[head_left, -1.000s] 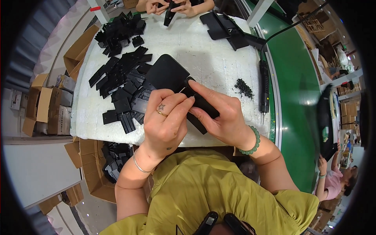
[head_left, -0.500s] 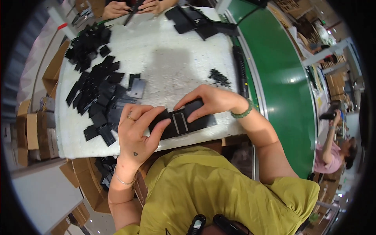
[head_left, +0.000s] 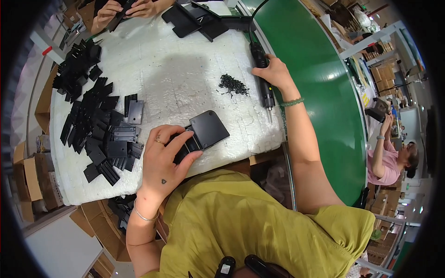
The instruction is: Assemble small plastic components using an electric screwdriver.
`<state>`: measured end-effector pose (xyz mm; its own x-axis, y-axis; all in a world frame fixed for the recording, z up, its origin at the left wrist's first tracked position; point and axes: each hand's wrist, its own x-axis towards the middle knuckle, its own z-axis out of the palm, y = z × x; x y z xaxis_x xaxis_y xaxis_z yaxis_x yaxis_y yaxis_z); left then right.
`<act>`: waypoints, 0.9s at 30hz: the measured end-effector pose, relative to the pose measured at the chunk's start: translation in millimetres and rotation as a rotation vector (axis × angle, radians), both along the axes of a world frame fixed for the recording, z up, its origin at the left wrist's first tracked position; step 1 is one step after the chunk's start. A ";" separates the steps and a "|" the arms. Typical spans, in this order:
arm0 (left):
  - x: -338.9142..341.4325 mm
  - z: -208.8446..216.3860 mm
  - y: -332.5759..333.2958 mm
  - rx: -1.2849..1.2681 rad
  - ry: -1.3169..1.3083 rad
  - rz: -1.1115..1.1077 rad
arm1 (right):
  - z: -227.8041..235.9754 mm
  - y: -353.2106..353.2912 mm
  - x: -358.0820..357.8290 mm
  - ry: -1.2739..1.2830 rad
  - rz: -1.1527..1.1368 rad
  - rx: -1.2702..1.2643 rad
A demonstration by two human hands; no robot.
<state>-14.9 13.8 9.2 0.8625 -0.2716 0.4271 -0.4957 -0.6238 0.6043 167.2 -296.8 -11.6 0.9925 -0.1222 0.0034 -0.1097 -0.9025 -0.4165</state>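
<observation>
Head camera view: the black piece (head_left: pixel 209 131) is flat and smooth with a soft shine, and it has straight sides, a rounded far corner and a small round mark by that corner. It lies on the white-topped table (head_left: pixel 206 53), close to the near edge. Its long way runs on a slant, with the wide flat end pointing toward the far right corner. The left hand (head_left: pixel 162 157) is clamped on the other end, thumb and fingers across it, so that end is partly hidden. By the right edge of the table is a thin black screwdriver (head_left: pixel 266 91), its tip pointing to the near edge and its cord going off the far end. The right hand (head_left: pixel 277 74) is on its handle, and I cannot tell if the grip is tight. Just left of the screwdriver sits a heap of tiny black bits (head_left: pixel 233 85). Many flat black parts (head_left: pixel 99 134) are piled along the left edge, and more dark parts (head_left: pixel 78 68) sit by the far left corner. Big black panels (head_left: pixel 199 22) lie at the far edge, near another person's hands (head_left: pixel 141 8).
</observation>
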 end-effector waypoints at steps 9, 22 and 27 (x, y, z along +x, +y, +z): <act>-4.3 -3.1 9.6 0.011 0.104 0.061 | 104.8 17.1 -74.8 -0.315 0.595 1.735; 10.3 -5.0 -10.6 0.229 0.228 -0.169 | 53.1 98.6 -51.1 -0.484 0.408 1.385; 22.2 -5.1 -8.5 0.101 0.042 -0.103 | 45.2 97.7 -48.2 -0.458 0.371 1.408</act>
<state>7.3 5.3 4.1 0.8446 -0.3992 0.3568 -0.5355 -0.6296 0.5629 119.0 -199.1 33.6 0.9128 -0.0409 0.4064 0.3994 0.2973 -0.8672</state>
